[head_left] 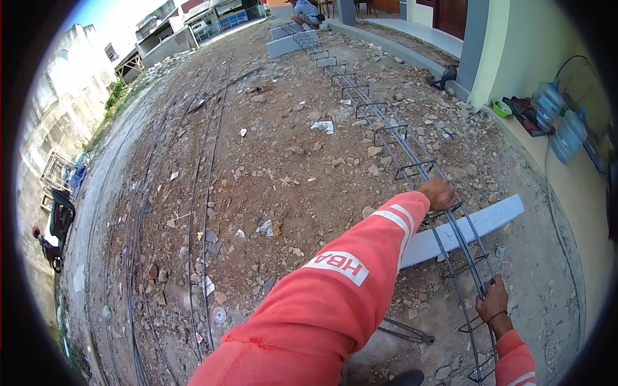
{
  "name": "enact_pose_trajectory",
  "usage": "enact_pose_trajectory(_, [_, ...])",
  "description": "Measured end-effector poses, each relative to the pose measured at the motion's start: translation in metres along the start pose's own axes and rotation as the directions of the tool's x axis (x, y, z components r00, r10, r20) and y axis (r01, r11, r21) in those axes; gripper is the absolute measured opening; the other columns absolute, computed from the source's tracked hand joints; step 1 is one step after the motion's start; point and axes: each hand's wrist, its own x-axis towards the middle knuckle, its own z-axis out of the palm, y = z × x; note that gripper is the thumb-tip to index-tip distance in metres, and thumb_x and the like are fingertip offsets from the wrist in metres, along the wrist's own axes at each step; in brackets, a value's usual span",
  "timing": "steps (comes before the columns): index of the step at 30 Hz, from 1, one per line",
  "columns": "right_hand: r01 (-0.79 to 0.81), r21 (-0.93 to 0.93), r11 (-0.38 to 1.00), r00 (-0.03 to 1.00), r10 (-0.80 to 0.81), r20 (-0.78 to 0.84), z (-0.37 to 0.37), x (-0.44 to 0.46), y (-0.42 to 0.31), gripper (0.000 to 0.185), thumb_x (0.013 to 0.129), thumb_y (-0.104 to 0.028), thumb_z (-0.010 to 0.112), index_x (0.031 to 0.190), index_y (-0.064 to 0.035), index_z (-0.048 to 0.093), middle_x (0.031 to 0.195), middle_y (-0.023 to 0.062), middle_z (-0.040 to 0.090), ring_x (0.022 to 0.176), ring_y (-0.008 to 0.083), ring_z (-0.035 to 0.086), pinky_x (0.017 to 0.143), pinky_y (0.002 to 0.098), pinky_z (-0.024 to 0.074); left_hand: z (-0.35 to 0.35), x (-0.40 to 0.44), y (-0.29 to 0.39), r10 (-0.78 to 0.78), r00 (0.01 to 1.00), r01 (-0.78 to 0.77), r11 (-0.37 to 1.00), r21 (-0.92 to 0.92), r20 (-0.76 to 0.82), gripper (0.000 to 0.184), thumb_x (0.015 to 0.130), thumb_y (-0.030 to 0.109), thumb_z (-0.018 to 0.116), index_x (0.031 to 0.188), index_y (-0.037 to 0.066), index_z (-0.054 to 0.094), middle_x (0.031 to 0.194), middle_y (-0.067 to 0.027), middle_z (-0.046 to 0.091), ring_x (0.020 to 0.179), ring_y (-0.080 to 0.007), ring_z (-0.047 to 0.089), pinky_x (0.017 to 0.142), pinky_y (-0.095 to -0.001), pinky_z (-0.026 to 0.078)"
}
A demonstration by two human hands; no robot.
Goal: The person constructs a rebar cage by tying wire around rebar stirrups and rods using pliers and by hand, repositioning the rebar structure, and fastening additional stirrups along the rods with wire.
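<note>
Steel cage — left hand and right hand gripping it — could slide off the pale block's edge if tugged.

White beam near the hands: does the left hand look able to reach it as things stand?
Probably yes: the left hand is near the white beam, whose right end lies uncovered, but must likely first release the metal frame.

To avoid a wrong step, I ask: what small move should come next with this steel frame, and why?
Perhaps settle the frame firmly on the near block: it crosses the block between the left grip and the right grip, both closed on it, and the ground is stony, so it may wobble.
</note>
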Motion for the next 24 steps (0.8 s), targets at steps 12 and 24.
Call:
enact_pose_trajectory(12, [-0.008,0.006,1.0,1.0,0.008,0.008,0.005,0.0,0.004,0.028,0.066,-0.009,0.07,0.091,0.0023,0.064,0.11,0.0248,0.05,0.094,0.0427,0.058,0.08,0.0493,0.0495,0.012,0.003,-0.004,0.02,0.999,-0.019,0.999,0.038,-0.04,0.041,0.086,0.032,0.052,0.062,0.002,0.064,0.061,-0.0205,0.062,0.058,-0.0405,0.062,0.06,-0.0495,0.051])
enact_pose_trajectory(24, [0.009,-0.012,1.0,1.0,-0.009,-0.005,0.008,0.002,0.007,0.024,0.065,-0.009,0.068,0.086,0.0025,0.063,0.106,0.025,0.05,0.091,0.0438,0.058,0.078,0.05,0.0494,0.002,0.002,0.001,0.006,1.0,-0.006,1.0,-0.005,-0.028,0.039,0.086,0.033,0.052,0.065,0.001,0.064,0.064,-0.0228,0.063,0.063,-0.0421,0.064,0.063,-0.0504,0.052])
